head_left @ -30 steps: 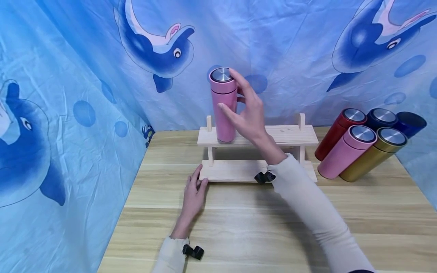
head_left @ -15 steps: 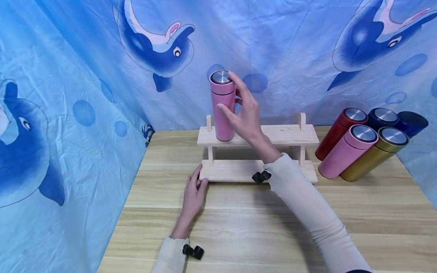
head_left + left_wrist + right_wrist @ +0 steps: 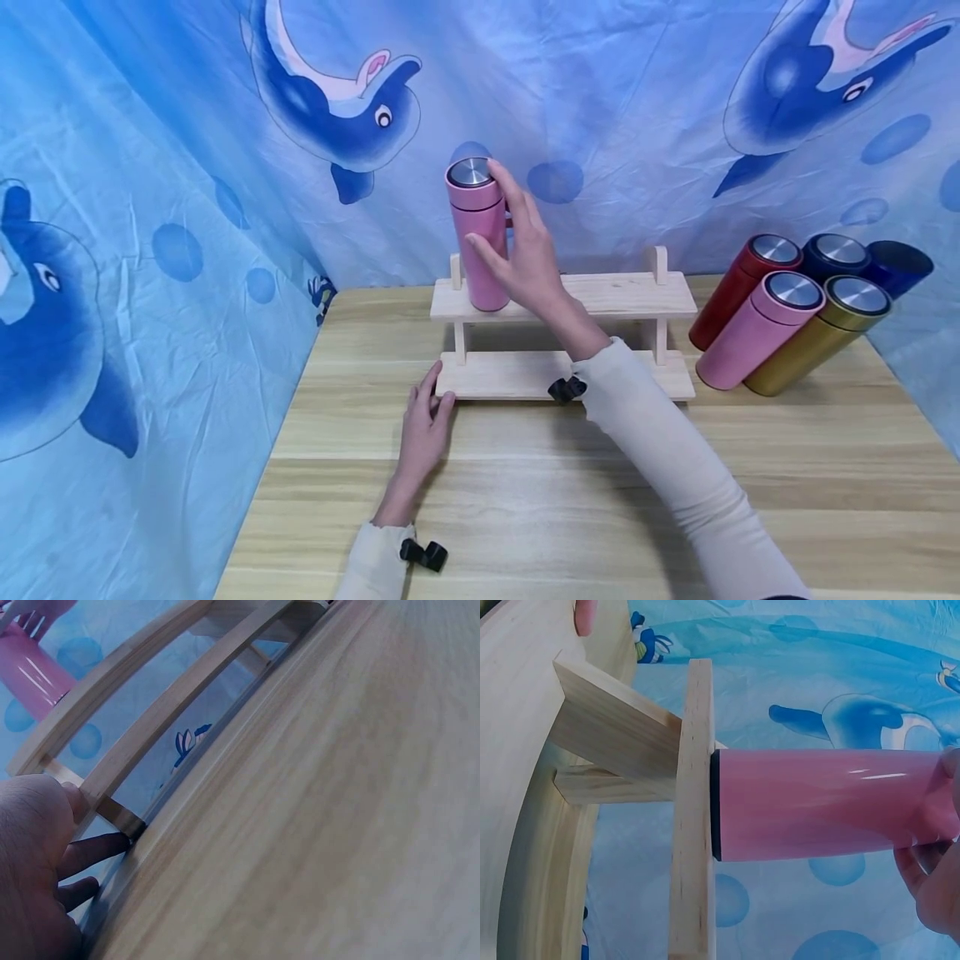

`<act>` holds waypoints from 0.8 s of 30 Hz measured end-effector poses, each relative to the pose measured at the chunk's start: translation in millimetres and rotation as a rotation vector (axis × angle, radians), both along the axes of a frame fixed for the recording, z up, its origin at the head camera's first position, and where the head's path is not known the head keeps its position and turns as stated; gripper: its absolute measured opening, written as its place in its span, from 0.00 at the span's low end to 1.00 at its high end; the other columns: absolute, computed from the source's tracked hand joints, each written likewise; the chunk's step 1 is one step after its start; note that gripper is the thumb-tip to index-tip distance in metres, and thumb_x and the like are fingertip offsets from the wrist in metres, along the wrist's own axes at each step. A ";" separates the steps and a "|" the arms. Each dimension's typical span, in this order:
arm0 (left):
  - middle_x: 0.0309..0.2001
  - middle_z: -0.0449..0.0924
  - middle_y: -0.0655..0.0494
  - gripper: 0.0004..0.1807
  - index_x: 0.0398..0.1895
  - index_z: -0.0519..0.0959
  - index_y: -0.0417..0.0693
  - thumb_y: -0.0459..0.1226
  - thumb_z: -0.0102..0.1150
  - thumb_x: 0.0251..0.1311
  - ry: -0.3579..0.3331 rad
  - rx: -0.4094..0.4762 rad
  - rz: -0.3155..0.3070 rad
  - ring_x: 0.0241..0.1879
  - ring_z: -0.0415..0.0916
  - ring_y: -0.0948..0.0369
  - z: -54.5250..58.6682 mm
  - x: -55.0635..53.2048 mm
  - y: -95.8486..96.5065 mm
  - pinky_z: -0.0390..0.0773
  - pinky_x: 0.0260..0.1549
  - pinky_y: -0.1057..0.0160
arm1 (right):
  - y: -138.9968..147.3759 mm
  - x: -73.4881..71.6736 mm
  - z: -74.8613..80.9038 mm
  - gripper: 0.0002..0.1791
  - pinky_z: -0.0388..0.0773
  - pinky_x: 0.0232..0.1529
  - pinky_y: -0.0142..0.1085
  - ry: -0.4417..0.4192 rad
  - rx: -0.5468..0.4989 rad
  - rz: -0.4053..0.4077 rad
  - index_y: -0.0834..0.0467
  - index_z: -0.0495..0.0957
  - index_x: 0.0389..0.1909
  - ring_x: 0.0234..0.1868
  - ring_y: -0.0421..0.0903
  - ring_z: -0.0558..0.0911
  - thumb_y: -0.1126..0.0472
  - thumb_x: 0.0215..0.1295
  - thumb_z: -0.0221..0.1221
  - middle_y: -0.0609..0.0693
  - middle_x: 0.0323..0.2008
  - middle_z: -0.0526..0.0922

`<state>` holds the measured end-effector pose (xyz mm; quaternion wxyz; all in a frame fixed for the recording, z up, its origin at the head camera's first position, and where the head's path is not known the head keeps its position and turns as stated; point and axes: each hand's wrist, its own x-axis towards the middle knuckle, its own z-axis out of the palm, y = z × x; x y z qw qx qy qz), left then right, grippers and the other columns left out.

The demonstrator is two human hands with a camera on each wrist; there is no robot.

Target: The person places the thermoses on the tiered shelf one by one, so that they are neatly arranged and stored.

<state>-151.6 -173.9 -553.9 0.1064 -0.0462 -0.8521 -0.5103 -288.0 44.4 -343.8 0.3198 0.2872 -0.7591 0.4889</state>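
A pink thermos bottle (image 3: 480, 242) stands upright at the left part of the upper board of a two-tier wooden shelf (image 3: 628, 293). In the right wrist view, the base of the pink thermos bottle (image 3: 825, 804) meets the board. My right hand (image 3: 528, 254) grips the bottle from the right, thumb in front and index finger up by the steel lid; the other fingers are partly hidden behind it. My left hand (image 3: 423, 429) holds the left front corner of the lower board, thumb at the front edge, as the left hand (image 3: 41, 847) shows up close.
Right of the shelf stand a red thermos (image 3: 742, 292), another pink thermos (image 3: 761, 329), a gold thermos (image 3: 817, 337), a dark blue thermos (image 3: 832, 254) and a blue cylinder (image 3: 898, 267). A dolphin-print curtain (image 3: 615, 92) hangs behind the wooden table (image 3: 510, 508).
My right hand and the pink thermos have shifted slightly left along the upper board, with the bottle's top a little lower in view. The left hand stays at the shelf corner.
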 end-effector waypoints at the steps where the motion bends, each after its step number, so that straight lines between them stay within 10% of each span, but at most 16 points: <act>1: 0.23 0.68 0.60 0.34 0.89 0.62 0.49 0.41 0.57 0.86 -0.007 0.000 0.002 0.22 0.65 0.62 0.2 0.7 0.3 0.40 0.89 0.43 | 0.1 0.0 -0.7 0.47 0.85 0.64 0.44 -0.004 0.001 0.001 0.54 0.57 0.88 0.72 0.54 0.78 0.61 0.76 0.72 0.61 0.79 0.69; 24: 0.22 0.64 0.62 0.33 0.88 0.62 0.45 0.39 0.57 0.86 0.018 -0.003 -0.003 0.22 0.59 0.64 2.4 -0.1 0.2 0.43 0.89 0.42 | 24.4 22.7 2.2 0.58 0.77 0.74 0.52 -0.056 0.055 0.015 0.56 0.49 0.90 0.77 0.56 0.73 0.63 0.70 0.76 0.63 0.78 0.69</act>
